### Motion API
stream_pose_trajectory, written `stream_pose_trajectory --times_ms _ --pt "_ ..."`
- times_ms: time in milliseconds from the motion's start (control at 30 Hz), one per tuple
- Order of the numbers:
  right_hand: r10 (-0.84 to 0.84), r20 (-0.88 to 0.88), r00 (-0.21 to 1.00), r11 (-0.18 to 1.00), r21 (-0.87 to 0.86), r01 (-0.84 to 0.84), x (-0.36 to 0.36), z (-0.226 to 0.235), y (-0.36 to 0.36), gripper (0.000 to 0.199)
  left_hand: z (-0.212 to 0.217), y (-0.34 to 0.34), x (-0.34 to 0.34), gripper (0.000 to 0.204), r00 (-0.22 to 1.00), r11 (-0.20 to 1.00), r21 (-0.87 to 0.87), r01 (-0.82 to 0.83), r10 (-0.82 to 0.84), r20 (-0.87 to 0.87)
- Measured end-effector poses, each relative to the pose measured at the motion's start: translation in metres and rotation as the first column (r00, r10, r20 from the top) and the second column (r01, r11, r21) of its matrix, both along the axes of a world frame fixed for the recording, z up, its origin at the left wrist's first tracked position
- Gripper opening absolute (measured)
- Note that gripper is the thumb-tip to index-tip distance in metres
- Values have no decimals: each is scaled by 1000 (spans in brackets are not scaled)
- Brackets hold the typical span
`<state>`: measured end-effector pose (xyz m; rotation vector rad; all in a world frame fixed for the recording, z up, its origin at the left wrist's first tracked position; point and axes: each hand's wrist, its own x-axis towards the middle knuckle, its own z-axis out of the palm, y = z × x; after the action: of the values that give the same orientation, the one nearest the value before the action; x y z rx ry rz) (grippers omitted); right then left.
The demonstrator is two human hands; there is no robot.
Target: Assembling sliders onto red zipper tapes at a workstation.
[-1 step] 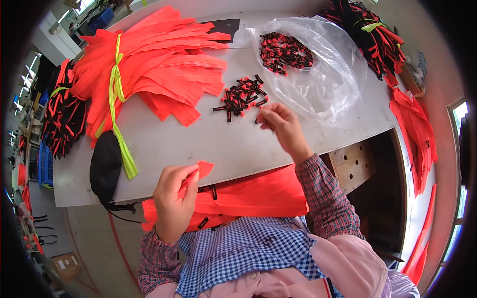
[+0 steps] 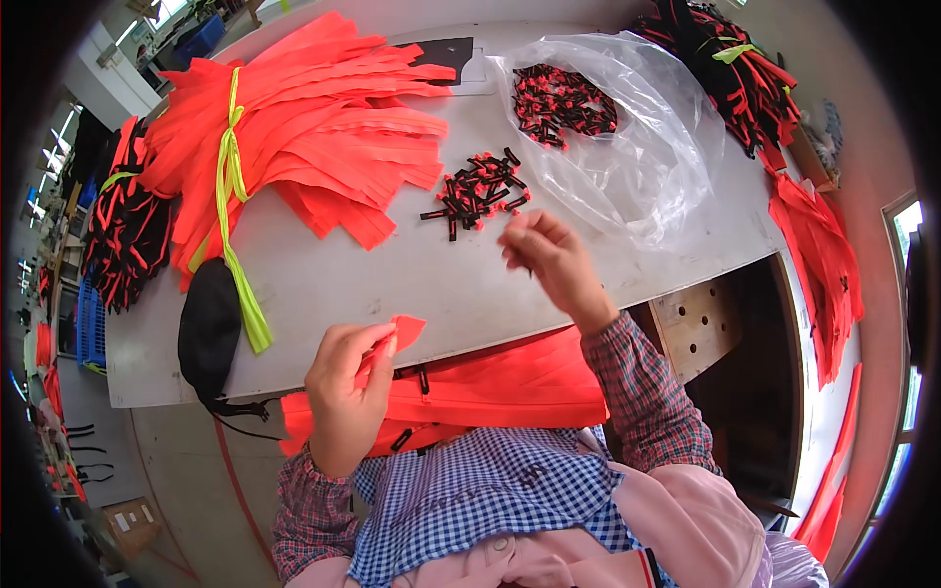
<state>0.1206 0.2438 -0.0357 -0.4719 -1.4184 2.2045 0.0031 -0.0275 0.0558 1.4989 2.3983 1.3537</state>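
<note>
My left hand [image 2: 345, 397] pinches the end of an orange-red fabric strip [image 2: 408, 332] between thumb and fingers. Its tip sticks out past them, above the table's near edge. My right hand [image 2: 557, 260] is closed over the table, with a small dark piece [image 2: 530, 273] just showing below the fingers. Close beyond that hand lies a loose pile of small black-and-red pieces [image 2: 477, 192]. More orange-red strips [image 2: 520, 382] lie across my lap, a few small black pieces on them.
A big bundle of orange-red strips [image 2: 314, 127], tied with a yellow-green band [image 2: 228, 167], covers the table's far left. A black pouch-like item [image 2: 209, 318] hangs near the left edge. At the back right, a clear plastic bag [image 2: 647, 147] holds more small pieces [image 2: 564, 103].
My right hand has shifted slightly left and toward me, away from the pile. My left hand has barely moved and still holds the strip.
</note>
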Motion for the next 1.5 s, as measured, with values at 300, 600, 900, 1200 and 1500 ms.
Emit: stream_pose_trajectory --times_ms 300,600,900,1200,1500 --pt "209 -3 978 712 685 -150 7 74 -93 25 5 5 8 19 995 995 71 74 -78 64" --pt "109 -20 994 688 723 -61 2 78 -111 37 3 -1 6 20 995 990 113 81 -88 51" --pt "40 -105 994 291 953 90 -2 81 -114 35 -4 -2 4 28 996 994 79 76 -79 33" --pt "64 -45 997 340 940 21 3 81 -113 33 2 -1 5 19 997 995 59 78 -78 -1" --pt "4 -87 996 545 836 71 6 75 -121 25 6 -2 5 18 979 993 57 105 -113 170"
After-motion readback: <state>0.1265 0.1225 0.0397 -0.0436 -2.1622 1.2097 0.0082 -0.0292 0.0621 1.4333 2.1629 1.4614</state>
